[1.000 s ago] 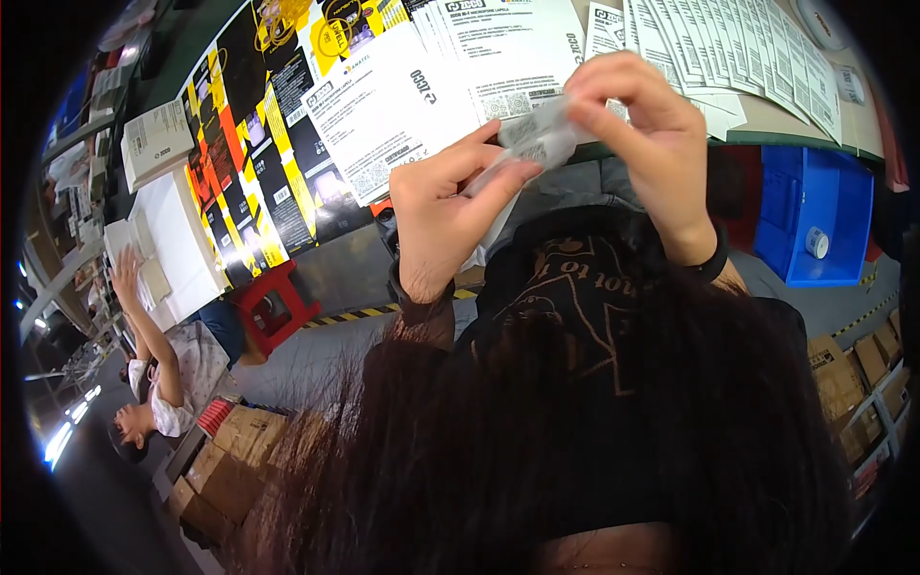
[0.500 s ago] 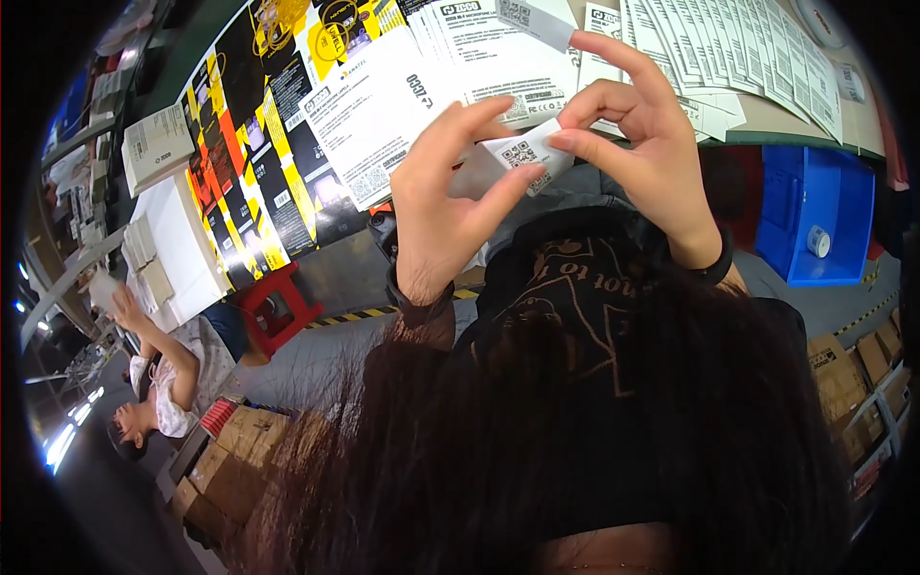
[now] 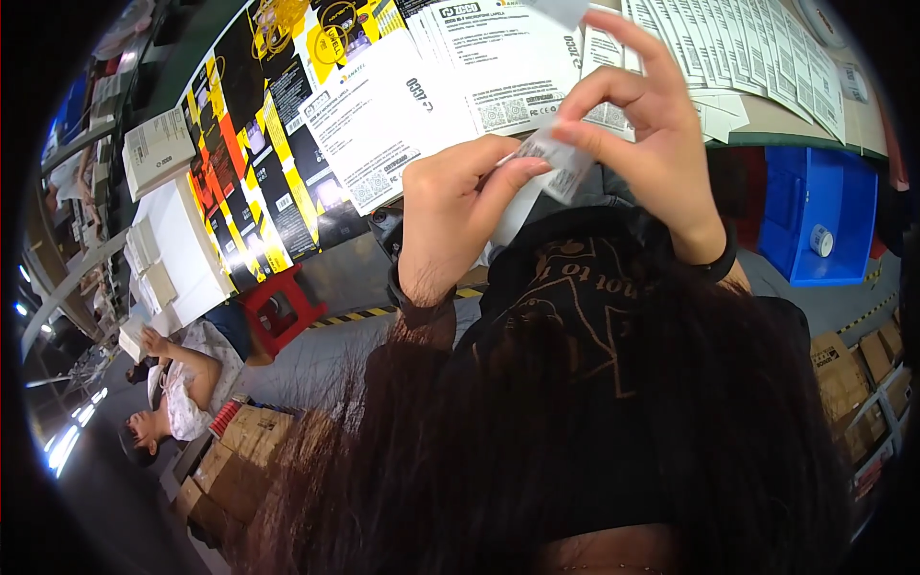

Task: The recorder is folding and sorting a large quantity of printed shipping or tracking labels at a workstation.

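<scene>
A white strip of labels point(image 3: 517, 213) hangs in front of my chest, pinched between the thumb and fingers of my left hand point(image 3: 460, 201). My right hand point(image 3: 647, 144) pinches a printed label point(image 3: 563, 171) by thumb and forefinger, right beside the strip; its printing is blurred by motion. Whether the label is still stuck to the strip, I cannot tell. Another pale label point(image 3: 563, 10) clings to a raised, outstretched fingertip of my right hand, partly cut off by the upper edge. Just beyond both hands lie white printed cards point(image 3: 383, 120) on the table.
A fanned row of white cards point(image 3: 738, 57) lies at the far right. Left of the cards is a black and yellow printed sheet point(image 3: 278, 144) with a small white box point(image 3: 158, 149) beside it. A blue bin point(image 3: 776, 216) stands right. At left, another person point(image 3: 196, 374) handles something pale.
My hands have come closer together and the label between them has turned and tilted downward. The label on my raised fingertip has moved up. The other person's hands have lowered.
</scene>
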`<state>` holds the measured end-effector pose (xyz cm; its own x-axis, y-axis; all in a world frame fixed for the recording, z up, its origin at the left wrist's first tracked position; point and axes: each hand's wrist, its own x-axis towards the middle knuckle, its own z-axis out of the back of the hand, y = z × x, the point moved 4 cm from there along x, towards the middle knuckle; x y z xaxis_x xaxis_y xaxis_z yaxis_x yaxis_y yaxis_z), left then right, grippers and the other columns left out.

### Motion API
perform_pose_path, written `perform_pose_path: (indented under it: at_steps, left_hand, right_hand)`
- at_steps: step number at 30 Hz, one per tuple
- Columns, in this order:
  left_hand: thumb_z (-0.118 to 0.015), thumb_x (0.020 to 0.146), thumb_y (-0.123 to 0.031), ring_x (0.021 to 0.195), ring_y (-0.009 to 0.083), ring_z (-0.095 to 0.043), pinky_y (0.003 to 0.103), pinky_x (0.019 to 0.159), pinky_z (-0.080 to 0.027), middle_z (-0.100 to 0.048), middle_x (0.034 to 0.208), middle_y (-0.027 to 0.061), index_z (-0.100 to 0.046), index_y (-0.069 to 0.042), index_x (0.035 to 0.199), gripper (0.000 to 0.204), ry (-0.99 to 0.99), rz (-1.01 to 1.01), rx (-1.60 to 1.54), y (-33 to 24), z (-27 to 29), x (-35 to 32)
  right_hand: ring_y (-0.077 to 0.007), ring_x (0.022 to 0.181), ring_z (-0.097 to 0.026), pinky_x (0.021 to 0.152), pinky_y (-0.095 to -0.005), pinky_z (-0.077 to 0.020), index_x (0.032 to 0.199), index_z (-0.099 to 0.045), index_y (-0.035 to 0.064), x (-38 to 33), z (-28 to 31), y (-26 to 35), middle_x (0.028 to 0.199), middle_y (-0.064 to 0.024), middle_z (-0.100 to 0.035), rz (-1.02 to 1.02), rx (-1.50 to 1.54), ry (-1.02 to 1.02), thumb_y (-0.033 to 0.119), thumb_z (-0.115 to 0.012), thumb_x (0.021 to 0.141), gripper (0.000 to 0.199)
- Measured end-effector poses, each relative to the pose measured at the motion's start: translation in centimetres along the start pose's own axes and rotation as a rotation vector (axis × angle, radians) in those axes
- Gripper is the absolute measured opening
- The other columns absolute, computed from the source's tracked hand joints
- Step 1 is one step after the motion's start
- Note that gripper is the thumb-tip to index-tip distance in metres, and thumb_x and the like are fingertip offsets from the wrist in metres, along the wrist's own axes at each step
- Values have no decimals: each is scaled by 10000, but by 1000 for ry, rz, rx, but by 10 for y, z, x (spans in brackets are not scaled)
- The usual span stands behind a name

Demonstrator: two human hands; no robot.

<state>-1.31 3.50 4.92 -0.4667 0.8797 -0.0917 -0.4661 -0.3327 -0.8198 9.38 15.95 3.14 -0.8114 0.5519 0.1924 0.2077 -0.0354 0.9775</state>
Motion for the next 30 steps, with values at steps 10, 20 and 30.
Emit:
perform_pose_path:
  at_steps: [10,20,30]
  left_hand:
    - [-574,677,33,1139,308,-486,408,922,-380,-527,1222,140,-502,-36,774,139,-154,-480,367,17,7,0]
    - [-575,636,49,1240,289,-412,459,1045,-266,-481,1295,132,-440,-39,786,220,-12,-393,378,32,0,1]
    - [-581,625,48,1235,278,-422,449,1044,-268,-502,1277,124,-448,-43,775,221,-25,-393,354,32,-1,1]
  right_hand:
    - [-40,634,-537,595,-152,-433,1346,-231,32,34,20,-42,708,-10,-536,-186,176,-362,-124,-599,757,712]
    - [-49,628,-531,588,-152,-408,1344,-248,36,34,8,-59,707,-17,-546,-16,218,-193,-85,-600,773,682]
    - [-45,614,-523,584,-153,-405,1326,-279,28,41,3,-52,697,-9,-547,361,421,-85,-65,-615,771,656]
